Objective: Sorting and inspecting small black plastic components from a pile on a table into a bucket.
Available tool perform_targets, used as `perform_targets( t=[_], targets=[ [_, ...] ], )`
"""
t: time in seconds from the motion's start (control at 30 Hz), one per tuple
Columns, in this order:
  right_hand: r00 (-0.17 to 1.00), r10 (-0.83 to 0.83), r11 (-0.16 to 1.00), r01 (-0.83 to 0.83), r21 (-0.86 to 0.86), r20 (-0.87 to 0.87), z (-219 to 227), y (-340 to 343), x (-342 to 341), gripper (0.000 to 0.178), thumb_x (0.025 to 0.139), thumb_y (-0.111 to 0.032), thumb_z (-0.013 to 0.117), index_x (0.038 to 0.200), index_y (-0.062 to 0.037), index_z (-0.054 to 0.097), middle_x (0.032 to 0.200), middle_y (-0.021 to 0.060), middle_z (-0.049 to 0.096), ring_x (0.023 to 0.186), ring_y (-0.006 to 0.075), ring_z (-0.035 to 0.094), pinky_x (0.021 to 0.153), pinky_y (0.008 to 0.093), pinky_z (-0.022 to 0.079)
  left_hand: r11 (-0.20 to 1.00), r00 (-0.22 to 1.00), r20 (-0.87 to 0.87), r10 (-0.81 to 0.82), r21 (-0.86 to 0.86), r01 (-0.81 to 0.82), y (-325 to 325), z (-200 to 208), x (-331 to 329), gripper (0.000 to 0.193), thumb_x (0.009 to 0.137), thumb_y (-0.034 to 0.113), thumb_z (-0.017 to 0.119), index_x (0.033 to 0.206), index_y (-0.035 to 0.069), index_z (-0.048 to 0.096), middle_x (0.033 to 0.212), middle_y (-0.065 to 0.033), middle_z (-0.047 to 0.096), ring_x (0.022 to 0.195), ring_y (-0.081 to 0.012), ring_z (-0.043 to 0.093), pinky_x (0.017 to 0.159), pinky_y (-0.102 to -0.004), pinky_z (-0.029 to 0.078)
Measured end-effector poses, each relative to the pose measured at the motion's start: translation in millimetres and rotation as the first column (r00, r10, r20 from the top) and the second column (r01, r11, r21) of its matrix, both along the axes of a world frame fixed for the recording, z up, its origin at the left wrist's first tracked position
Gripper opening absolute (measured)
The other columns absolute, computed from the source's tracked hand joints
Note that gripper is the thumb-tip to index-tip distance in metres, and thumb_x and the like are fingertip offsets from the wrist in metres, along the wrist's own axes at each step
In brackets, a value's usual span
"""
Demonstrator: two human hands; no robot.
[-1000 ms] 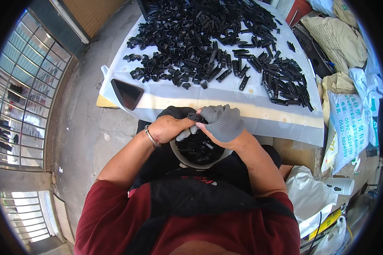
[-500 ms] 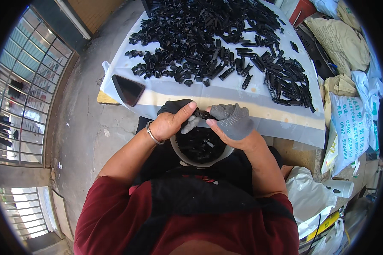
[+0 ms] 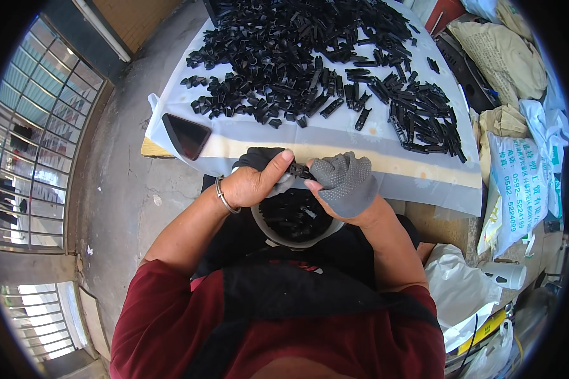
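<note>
A small black plastic part is gripped between my two hands, just above a bowl. My left hand, in a partly fingerless dark glove, pinches one end with the thumb on top. The other end is held by my right hand, in a grey dotted glove with a bare thumb. Fingers cover much of the part, so its full shape is hidden. Below, the light-coloured bowl on my lap contains many similar black pieces.
Ahead stands a table with a pale cloth, bearing a big heap of black clip-like pieces and a smaller pile of long ones. A dark phone lies at its left edge. Sacks and bags crowd the right side.
My right hand has turned slightly around the black part, its fingers more curled over. The part stays held between both hands, and the view has shifted a little.
</note>
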State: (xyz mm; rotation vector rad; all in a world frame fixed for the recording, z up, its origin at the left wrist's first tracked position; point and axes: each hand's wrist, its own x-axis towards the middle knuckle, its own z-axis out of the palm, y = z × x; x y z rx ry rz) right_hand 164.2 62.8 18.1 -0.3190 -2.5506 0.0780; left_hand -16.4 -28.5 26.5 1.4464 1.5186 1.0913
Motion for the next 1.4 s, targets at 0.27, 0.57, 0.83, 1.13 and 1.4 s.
perform_targets(
  t=[0.27,0.57,0.83,1.13,1.4],
  targets=[
    [0.999,-0.019,1.0,0.018,0.025,0.027,1,-1,1,0.021,0.074,-0.024,0.064,0.09,-0.0102,0.061,0.078,0.0039,0.057,0.066,0.0234,0.051,0.058,0.0367,0.037,0.988,0.997,0.064,-0.043,-0.143,0.052,3,9,-4,0.044,0.093,0.038,0.041,0.093,-0.001,0.061,0.075,-0.0102,0.062,0.067,-0.0146,0.052,0.066,-0.0288,0.044],
    [0.998,-0.057,0.997,0.057,0.048,-0.008,-7,-9,-4,0.019,0.082,-0.03,0.053,0.087,-0.0111,0.057,0.075,0.0046,0.056,0.063,0.0241,0.052,0.052,0.0364,0.039,0.997,0.996,-0.087,-0.031,0.074,0.038,6,4,2,0.04,0.093,0.032,0.039,0.093,-0.001,0.061,0.08,-0.0166,0.064,0.071,-0.0288,0.059,0.068,-0.0335,0.046],
    [0.997,0.058,0.952,-0.041,-0.304,0.048,-28,-20,-15,0.028,0.08,-0.027,0.057,0.099,-0.0073,0.059,0.095,0.0111,0.059,0.08,0.0304,0.057,0.07,0.0404,0.045,0.993,0.901,-0.418,-0.119,-0.061,0.103,-5,-7,-6,0.041,0.093,0.033,0.036,0.086,0.0,0.059,0.082,-0.0199,0.06,0.078,-0.0374,0.056,0.07,-0.0397,0.045],
    [0.874,-0.485,0.855,0.466,0.229,0.032,-21,89,-1,0.021,0.073,-0.01,0.057,0.093,-0.0115,0.063,0.095,0.0148,0.059,0.081,0.0308,0.058,0.066,0.0392,0.047,0.963,0.546,-0.797,0.259,0.172,-0.207,48,-30,-39,0.031,0.083,0.025,0.051,0.107,0.006,0.057,0.098,-0.0167,0.06,0.089,-0.0305,0.058,0.078,-0.0371,0.045],
    [0.927,-0.357,0.919,0.326,0.223,0.117,-25,81,9,0.022,0.068,-0.012,0.062,0.091,-0.0083,0.062,0.093,0.0099,0.058,0.083,0.0263,0.058,0.069,0.037,0.047,0.962,0.554,-0.79,0.261,0.166,-0.215,50,-38,-32,0.033,0.082,0.025,0.051,0.108,0.006,0.056,0.101,-0.0154,0.06,0.09,-0.0301,0.058,0.08,-0.0362,0.045]
  ],
)
